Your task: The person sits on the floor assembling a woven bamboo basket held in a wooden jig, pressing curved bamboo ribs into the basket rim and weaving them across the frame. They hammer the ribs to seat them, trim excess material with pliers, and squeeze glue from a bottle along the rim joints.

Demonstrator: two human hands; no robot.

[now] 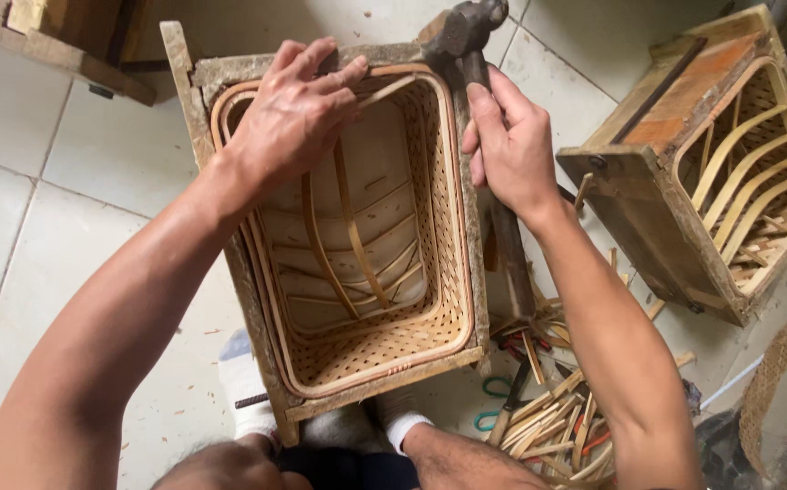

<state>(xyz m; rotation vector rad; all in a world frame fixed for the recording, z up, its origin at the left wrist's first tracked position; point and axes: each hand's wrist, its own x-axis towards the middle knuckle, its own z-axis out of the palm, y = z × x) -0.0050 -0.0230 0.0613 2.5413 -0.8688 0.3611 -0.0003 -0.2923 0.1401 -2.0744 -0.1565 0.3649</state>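
We see our right hand (513,145) fisted around a hammer (475,45), steel head above the woven rectangular basket (430,272); left hand (295,113) fingers spread, pressing its far rim's cane strip (389,89).

No packages, labels, signs or screens show anywhere in the view.
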